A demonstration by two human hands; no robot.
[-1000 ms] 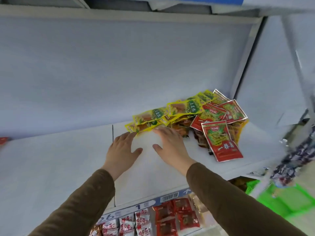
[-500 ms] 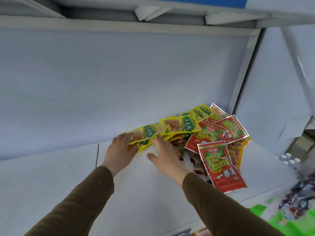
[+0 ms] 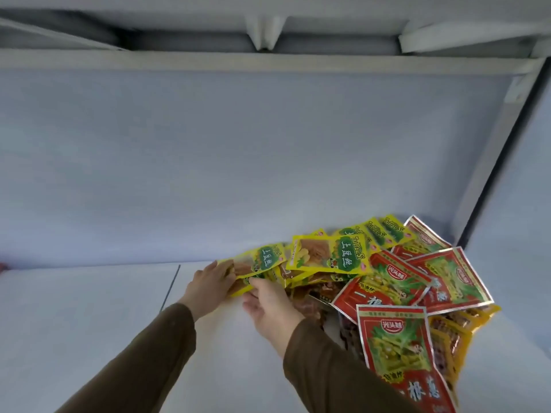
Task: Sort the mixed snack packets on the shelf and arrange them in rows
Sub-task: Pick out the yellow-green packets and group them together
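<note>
A heap of snack packets [image 3: 372, 281] lies on the white shelf [image 3: 89, 323], at about 4 o'clock in the view, pushed into the back right corner. Yellow packets [image 3: 328, 256] sit on the far and left part of the heap. Red packets [image 3: 447, 278] lie at 3 o'clock from them, and one more red packet [image 3: 396, 350] lies at 5 o'clock, closest to the person. Some brown and orange packets peek out from under the rest.

The yellow packet at the left tip of the heap [image 3: 259, 262] is where both hands meet. The left hand [image 3: 208, 286] is at its 8 o'clock side — its fingers reach under the packet's left edge, but I cannot tell if they grip it. The right hand [image 3: 272, 305] is at 6 o'clock from the packet, fingertips touching the bottom edge; whether they pinch it cannot be told either.

Both arms wear brown sleeves [image 3: 155, 353]. A thin seam [image 3: 170, 286] runs across the shelf at 9 o'clock from the left hand. A pale wall [image 3: 238, 159] stands behind.
</note>
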